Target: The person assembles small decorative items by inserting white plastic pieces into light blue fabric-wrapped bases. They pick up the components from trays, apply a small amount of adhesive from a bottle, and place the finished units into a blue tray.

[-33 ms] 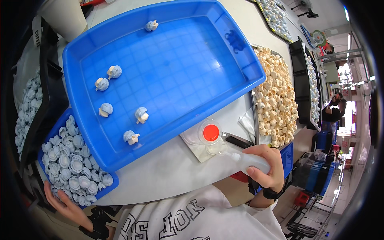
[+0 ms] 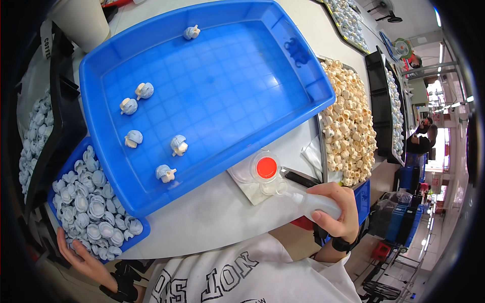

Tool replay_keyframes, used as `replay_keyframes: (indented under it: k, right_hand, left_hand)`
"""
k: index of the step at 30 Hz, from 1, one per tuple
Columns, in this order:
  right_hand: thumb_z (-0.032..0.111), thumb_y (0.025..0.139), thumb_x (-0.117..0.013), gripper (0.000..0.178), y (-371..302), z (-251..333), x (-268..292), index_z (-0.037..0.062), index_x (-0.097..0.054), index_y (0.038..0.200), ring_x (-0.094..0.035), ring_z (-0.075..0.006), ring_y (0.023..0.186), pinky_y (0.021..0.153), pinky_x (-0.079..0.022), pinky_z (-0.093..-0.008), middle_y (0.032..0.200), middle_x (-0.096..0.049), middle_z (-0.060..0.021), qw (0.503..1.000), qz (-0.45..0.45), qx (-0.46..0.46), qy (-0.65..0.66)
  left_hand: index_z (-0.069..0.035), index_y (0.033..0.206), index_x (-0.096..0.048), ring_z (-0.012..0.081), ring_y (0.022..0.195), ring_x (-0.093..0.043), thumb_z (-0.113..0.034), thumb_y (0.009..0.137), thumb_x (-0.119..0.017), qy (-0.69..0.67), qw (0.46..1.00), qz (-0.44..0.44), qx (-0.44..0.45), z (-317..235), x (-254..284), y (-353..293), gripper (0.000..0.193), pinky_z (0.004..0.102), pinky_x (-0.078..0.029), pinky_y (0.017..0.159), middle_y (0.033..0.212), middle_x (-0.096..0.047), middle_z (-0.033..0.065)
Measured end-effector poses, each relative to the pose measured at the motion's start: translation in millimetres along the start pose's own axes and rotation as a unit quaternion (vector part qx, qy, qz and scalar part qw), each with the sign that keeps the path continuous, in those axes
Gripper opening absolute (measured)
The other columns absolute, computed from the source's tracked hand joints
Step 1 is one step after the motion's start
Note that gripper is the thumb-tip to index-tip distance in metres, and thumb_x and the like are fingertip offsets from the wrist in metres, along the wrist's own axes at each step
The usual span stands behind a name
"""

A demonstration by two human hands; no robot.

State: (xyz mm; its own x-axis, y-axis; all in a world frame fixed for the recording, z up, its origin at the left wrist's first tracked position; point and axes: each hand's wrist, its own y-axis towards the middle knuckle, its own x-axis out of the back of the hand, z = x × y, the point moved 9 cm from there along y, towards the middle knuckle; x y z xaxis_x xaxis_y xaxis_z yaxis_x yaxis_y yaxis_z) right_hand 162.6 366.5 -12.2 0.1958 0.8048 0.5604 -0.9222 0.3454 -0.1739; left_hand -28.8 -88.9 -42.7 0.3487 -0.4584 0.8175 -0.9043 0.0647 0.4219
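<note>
A translucent white squeeze bottle (image 2: 326, 206) lies in my right hand (image 2: 346, 214), with fingers and thumb wrapped round it. Its narrow tip points left, close to a small clear ring-shaped piece by a round clear container (image 2: 266, 167) with a red-orange middle. At the lower left, my left hand (image 2: 86, 261) rests against the near side of a small blue bin (image 2: 139, 235), fingers stretched and thumb apart. That bin is heaped with pale blue, cupped, shell-like pieces (image 2: 96, 207). Whether my left fingertips press the bin or the pieces I cannot tell.
A large blue tray (image 2: 227, 166) holds several small figures (image 2: 178, 145) with pale blue tops and cream parts. To its right, a metal tray (image 2: 321, 146) is piled with hollow cream pieces (image 2: 348, 121). A black-handled tool (image 2: 300, 177) lies between. A whitish cup (image 2: 81, 22) stands far left.
</note>
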Motion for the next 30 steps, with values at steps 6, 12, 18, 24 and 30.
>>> replay_keyframes:
  k: [6, 12, 18, 24, 30]
  right_hand:
    - [0.016, 0.067, -0.064, 0.035, -0.5, 0.5, -0.1, -0.0030, -0.058, 0.096, -0.062, -0.0188, 0.057, 0.052, -0.046, -0.0258, 0.070, -0.063, -0.0100, 1.000, 0.002, 0.010, -0.010]
    - [0.017, 0.067, -0.063, 0.036, -0.1, 0.3, 0.6, -0.0023, -0.058, 0.096, -0.062, -0.0186, 0.056, 0.052, -0.046, -0.0254, 0.070, -0.064, -0.0097, 1.000, -0.003, 0.003, -0.010]
    - [0.023, 0.064, -0.064, 0.040, 0.5, 8.3, 8.6, -0.0029, -0.060, 0.094, -0.063, -0.0193, 0.060, 0.054, -0.047, -0.0249, 0.074, -0.064, -0.0110, 0.999, -0.045, 0.017, 0.012]
    - [0.023, 0.063, -0.064, 0.041, 5.7, 16.2, 13.5, -0.0036, -0.060, 0.095, -0.063, -0.0198, 0.061, 0.055, -0.047, -0.0256, 0.074, -0.064, -0.0115, 0.994, -0.093, 0.050, 0.038]
    - [0.014, 0.066, -0.063, 0.038, 28.7, 42.6, 3.4, -0.0043, -0.058, 0.098, -0.062, -0.0205, 0.059, 0.054, -0.047, -0.0266, 0.075, -0.063, -0.0122, 0.991, -0.040, 0.121, -0.032]
  left_hand:
    - [0.003, 0.121, -0.045, 0.0248, 0.112, -0.045, -0.016, 0.095, -0.038, -0.082, 0.993, -0.012, 0.087, 16.8, -2.8, -5.4, 0.033, 0.0360, -0.032, 0.096, 0.123, -0.046, 0.0151]
    - [0.003, 0.119, -0.048, 0.0214, 0.106, -0.047, -0.018, 0.095, -0.039, -0.073, 0.992, -0.029, 0.094, 19.6, -4.0, -6.6, 0.033, 0.0327, -0.034, 0.092, 0.118, -0.051, 0.0133]
    - [0.001, 0.117, -0.050, 0.0195, 0.100, -0.047, -0.020, 0.095, -0.041, -0.041, 0.993, -0.044, 0.105, 19.5, -0.8, -7.1, 0.032, 0.0309, -0.035, 0.089, 0.114, -0.052, 0.0111]
    - [0.001, 0.116, -0.051, 0.0190, 0.097, -0.046, -0.020, 0.095, -0.041, -0.054, 0.992, -0.040, 0.106, 16.5, -2.8, -4.9, 0.031, 0.0304, -0.035, 0.087, 0.112, -0.053, 0.0107]
    - [0.002, 0.115, -0.051, 0.0193, 0.097, -0.047, -0.019, 0.095, -0.041, -0.046, 0.992, -0.046, 0.105, 16.8, -2.3, -6.0, 0.031, 0.0308, -0.036, 0.087, 0.112, -0.053, 0.0113]
